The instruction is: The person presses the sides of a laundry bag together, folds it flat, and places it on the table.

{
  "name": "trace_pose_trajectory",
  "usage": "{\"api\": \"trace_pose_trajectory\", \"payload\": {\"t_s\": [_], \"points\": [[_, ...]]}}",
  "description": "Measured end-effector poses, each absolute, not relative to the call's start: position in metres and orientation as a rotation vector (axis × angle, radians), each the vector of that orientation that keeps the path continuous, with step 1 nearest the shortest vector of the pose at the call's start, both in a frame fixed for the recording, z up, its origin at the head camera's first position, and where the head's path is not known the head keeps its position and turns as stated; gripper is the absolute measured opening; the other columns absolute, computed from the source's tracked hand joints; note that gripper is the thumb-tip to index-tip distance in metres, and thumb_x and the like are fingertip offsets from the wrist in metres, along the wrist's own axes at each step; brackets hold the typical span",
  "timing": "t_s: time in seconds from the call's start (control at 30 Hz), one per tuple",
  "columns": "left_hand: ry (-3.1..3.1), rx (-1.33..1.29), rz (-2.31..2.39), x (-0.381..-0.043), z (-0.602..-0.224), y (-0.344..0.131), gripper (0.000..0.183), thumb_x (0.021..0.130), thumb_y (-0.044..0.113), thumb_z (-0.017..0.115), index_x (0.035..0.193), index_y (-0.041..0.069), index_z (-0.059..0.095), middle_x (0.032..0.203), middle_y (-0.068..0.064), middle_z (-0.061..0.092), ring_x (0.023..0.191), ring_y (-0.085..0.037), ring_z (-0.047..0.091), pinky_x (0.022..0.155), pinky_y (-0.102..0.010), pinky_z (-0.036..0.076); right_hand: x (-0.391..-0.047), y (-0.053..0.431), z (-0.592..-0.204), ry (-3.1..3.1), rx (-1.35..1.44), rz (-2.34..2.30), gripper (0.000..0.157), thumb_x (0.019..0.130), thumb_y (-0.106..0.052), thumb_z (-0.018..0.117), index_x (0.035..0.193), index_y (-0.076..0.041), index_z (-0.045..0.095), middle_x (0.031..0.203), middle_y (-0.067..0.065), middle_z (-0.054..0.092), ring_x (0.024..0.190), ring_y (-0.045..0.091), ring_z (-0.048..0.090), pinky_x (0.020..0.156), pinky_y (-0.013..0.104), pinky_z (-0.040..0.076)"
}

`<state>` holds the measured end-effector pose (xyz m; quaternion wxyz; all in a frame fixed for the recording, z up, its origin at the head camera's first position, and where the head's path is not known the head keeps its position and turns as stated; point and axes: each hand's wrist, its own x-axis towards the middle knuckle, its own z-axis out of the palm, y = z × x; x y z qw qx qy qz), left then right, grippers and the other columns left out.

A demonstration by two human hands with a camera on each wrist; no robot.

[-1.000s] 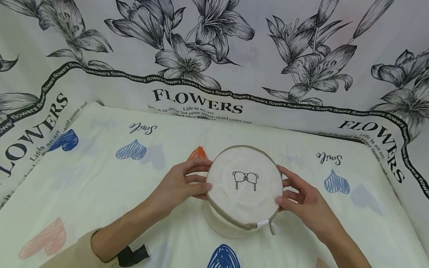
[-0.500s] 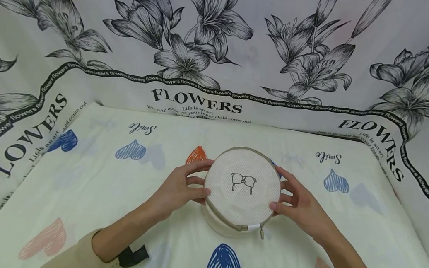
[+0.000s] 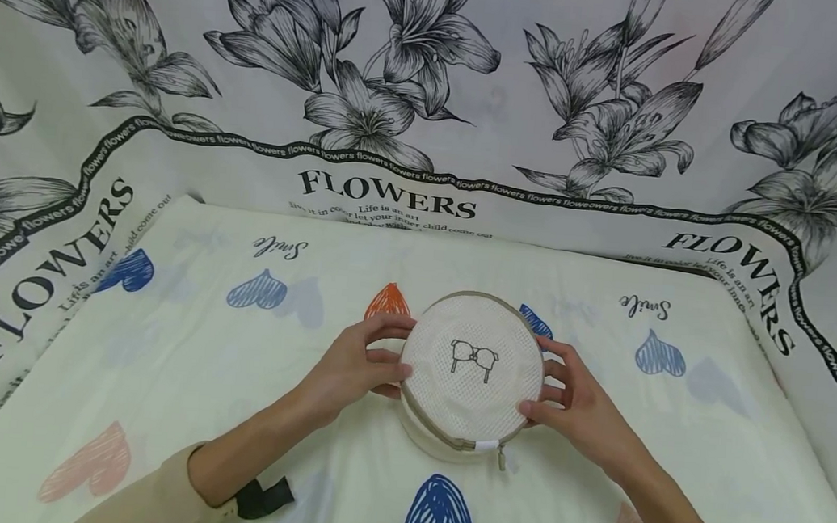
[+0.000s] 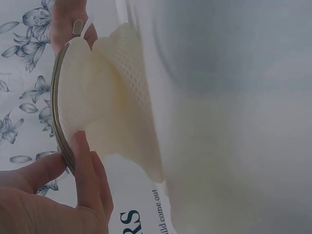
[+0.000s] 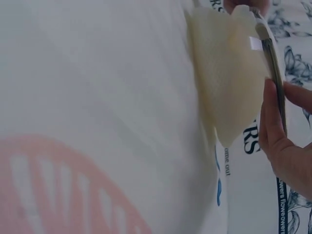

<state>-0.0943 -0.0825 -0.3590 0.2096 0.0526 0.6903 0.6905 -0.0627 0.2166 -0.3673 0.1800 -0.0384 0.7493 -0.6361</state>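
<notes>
A round white mesh laundry bag (image 3: pixel 470 403) stands on the bed sheet, its lid facing up with a bra outline (image 3: pixel 474 356) drawn on it. Around the lid runs a brown zipper, and the zipper pull (image 3: pixel 502 460) hangs at the near edge beside a white tab. My left hand (image 3: pixel 353 368) pinches the rim on the left, thumb on top and fingers beneath. On the right side my right hand (image 3: pixel 583 408) pinches the rim in the same way. Both wrist views show the soft side wall (image 4: pixel 114 112) sagging creased below the lid. The bag's inside is hidden.
Below everything spreads a pale sheet (image 3: pixel 198 384) printed with hearts and "Smile". A white flowered curtain (image 3: pixel 486 128) rises behind and at both sides. A black strap (image 3: pixel 265 499) hangs by the left sleeve (image 3: pixel 169 491).
The bag has turned slightly clockwise, its zipper pull shifting left along the near edge. My right hand has moved a little left and down with the rim. The left hand stays nearly still.
</notes>
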Motion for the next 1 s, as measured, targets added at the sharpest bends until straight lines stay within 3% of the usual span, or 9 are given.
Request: {"api": "trace_pose_trajectory", "payload": {"t_s": [0.33,0.63,1.0], "points": [[1.939,0.175,1.863,-0.093,-0.364,-0.081,0.065,0.075,-0.005,0.069,0.131,0.021,0.047,0.128,-0.005,0.048,0.087,-0.027,0.062,0.064,-0.041,0.054,-0.06,0.214,-0.373,2.233,-0.081,-1.728,0.081,0.072,-0.016,0.077,0.135,-0.023,0.027,0.119,0.015,0.042,0.088,0.028,0.06,0.068,0.036,0.054],[1.958,0.179,1.866,-0.095,-0.367,-0.079,0.068,0.073,-0.009,0.068,0.13,0.023,0.048,0.124,-0.008,0.046,0.091,-0.026,0.061,0.066,-0.039,0.054,-0.059,0.214,-0.375,2.342,-0.198,-1.642,0.091,0.07,-0.02,0.079,0.141,-0.036,0.024,0.116,0.013,0.04,0.087,0.023,0.062,0.066,0.032,0.054],[2.066,0.182,1.74,-0.097,-0.371,-0.078,0.07,0.073,-0.01,0.066,0.133,0.018,0.047,0.128,-0.006,0.046,0.096,-0.022,0.06,0.069,-0.033,0.053,-0.062,0.211,-0.387,2.542,-0.213,-1.389,0.09,0.069,-0.032,0.079,0.141,-0.024,0.025,0.109,0.007,0.049,0.084,0.017,0.057,0.071,0.026,0.051]]}}
